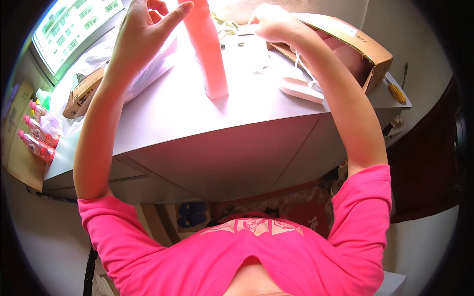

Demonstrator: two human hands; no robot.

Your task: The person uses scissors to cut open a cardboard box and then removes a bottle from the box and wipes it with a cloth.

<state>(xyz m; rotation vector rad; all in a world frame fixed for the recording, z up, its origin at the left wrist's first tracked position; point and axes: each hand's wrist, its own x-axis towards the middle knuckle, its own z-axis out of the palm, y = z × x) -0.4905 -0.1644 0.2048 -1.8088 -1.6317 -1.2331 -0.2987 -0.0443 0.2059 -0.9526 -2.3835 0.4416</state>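
My left hand (148, 24) is raised at the top edge of the view, its thumb apart from the curled fingers and nothing visible between them. The thumb tip overlaps the edge of a tall pink container (213, 63), which stands upright on the white tabletop (174, 111); whether they touch cannot be told. Glare washes out my right hand (272, 24), whose fingers look bent, and hides whether it holds anything. Beside that hand is an open cardboard box (355, 37), partly behind my forearm. A flat white object (301, 89) with a white cord lies below it.
Several pink-capped bottles (37, 146) and a small brown carton (85, 94) among plastic bags (61, 118) sit at the left. A yellow-handled tool (396, 92) rests near the right table corner. Blue slippers (192, 214) lie on the floor. A bright window (77, 29) is upper left.
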